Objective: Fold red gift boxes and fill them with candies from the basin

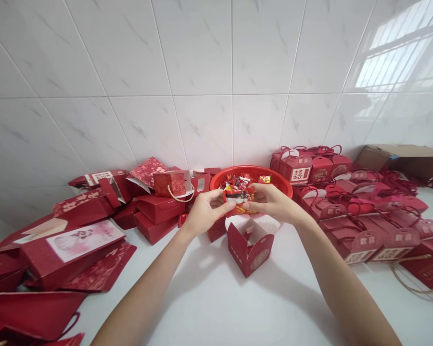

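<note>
Between the fingertips of my left hand (205, 210) and my right hand (275, 203) is a red candy packet (240, 196) with dark and yellow printing. Each hand pinches one end of it. Just below stands a small red gift box (246, 249), its top flaps spread and some red wrapped pieces visible inside. Behind the packet, a round red plastic basin (287, 184) holds several wrapped candies (241, 181); my hands partly cover its front.
Red paper boxes and bags (75, 240) lie in a loose heap on the left. Closed red gift boxes with cord handles (368, 235) fill the right side in rows. A brown cardboard box (404, 157) sits at the back right, against the tiled wall (202, 57).
</note>
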A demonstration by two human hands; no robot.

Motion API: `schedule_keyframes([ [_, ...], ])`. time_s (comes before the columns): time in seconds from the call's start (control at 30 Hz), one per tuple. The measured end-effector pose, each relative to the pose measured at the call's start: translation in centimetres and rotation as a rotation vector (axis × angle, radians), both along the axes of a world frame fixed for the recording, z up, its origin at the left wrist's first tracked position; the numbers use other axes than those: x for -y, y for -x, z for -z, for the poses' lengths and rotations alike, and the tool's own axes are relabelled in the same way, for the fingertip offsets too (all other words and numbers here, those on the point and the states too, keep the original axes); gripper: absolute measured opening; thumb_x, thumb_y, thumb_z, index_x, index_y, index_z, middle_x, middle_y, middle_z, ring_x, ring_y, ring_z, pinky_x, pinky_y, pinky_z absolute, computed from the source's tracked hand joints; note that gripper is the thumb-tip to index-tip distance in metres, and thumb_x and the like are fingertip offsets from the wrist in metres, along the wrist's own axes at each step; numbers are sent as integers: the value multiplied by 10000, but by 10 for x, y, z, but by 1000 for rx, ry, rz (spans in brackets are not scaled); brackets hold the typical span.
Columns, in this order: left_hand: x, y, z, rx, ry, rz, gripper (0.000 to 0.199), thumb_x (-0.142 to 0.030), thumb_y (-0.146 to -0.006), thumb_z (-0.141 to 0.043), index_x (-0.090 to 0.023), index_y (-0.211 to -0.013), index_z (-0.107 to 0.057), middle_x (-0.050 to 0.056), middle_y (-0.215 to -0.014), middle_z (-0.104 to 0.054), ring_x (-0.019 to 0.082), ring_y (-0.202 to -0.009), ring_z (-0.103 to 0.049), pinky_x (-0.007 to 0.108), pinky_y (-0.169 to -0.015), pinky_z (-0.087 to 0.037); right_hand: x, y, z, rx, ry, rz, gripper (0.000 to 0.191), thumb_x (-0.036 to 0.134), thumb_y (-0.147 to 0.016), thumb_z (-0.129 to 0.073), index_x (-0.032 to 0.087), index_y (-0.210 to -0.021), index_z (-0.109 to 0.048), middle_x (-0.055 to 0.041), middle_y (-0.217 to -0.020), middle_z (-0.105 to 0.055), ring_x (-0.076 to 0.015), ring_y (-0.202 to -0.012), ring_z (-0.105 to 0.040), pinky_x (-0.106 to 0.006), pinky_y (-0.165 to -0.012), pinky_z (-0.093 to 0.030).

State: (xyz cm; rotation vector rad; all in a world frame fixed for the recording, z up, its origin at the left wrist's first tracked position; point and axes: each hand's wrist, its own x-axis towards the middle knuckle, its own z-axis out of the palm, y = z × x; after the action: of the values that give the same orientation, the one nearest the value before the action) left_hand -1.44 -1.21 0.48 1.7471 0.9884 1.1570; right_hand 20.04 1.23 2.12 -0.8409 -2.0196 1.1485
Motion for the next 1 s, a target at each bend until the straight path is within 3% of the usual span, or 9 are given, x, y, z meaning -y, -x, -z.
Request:
schedule_keyframes([
  [0.1, 2, -6, 6, -141, -6, -48, 424, -471, -812, -716, -170, -1111, -710, 84, -1068, -765, 257, -948, -714, 365, -875, -557, 1, -8, -5, 31, -67, 44, 325, 471, -785, -714, 175, -860, -605, -18, -762, -634, -176, -702, -602, -275, -603, -471],
  [0.2, 4, -5, 7, -408, -27, -149, 400, -415, -772, -734, -191, -1103, -720, 67, -1047, -752, 258, -916, -694, 353, -813, -547, 4, -17, -10, 222, -152, 102, 236, 386, -806, -673, 181, -747, -574, 24, -639, -533, -129, -590, -492, -244, -523, -364],
  [0.27, 5, -2, 7, -507, -12, -111, 390, -387, -747, -734, -201, -1089, -733, 64, -1036, -746, 259, -910, -687, 339, -780, -543, 5, -19, -12, 369, -161, 64, 206, 342, -810, -646, 182, -708, -565, 41, -595, -473, -109, -552, -424, -236, -501, -305],
  [0.37, 5, 1, 7, -529, 45, 3, 373, -367, -740, -710, -203, -1074, -740, 65, -1028, -744, 252, -908, -689, 312, -742, -545, 4, -16, -10, 524, -143, -5, 119, 290, -816, -623, 176, -782, -635, 27, -637, -530, -116, -574, -457, -237, -521, -322],
  [0.53, 5, 7, 4, -561, 95, 50, 382, -337, -750, -667, -209, -1104, -732, 68, -1038, -739, 261, -942, -691, 299, -727, -538, 1, -14, -7, 579, -103, 30, 157, 245, -855, -576, 179, -949, -683, -19, -805, -670, -135, -601, -586, -251, -577, -406],
  [0.8, 9, 17, -7, -652, 124, 89, 436, -421, -781, -665, -189, -1146, -716, 92, -1074, -707, 225, -788, -699, 286, -660, -526, 5, -30, -14, 781, -191, 279, 110, 296, -856, -637, 187, -856, -654, -44, -829, -673, -169, -699, -593, -255, -577, -349],
  [1.0, 9, 21, -6, -653, 187, 163, 420, -556, -835, -621, -221, -1060, -738, 61, -953, -703, 214, -771, -692, 240, -578, -483, 15, -34, -6, 943, -147, 299, 226, 347, -820, -689, 191, -978, -648, -88, -936, -690, -229, -807, -641, -270, -604, -379],
])
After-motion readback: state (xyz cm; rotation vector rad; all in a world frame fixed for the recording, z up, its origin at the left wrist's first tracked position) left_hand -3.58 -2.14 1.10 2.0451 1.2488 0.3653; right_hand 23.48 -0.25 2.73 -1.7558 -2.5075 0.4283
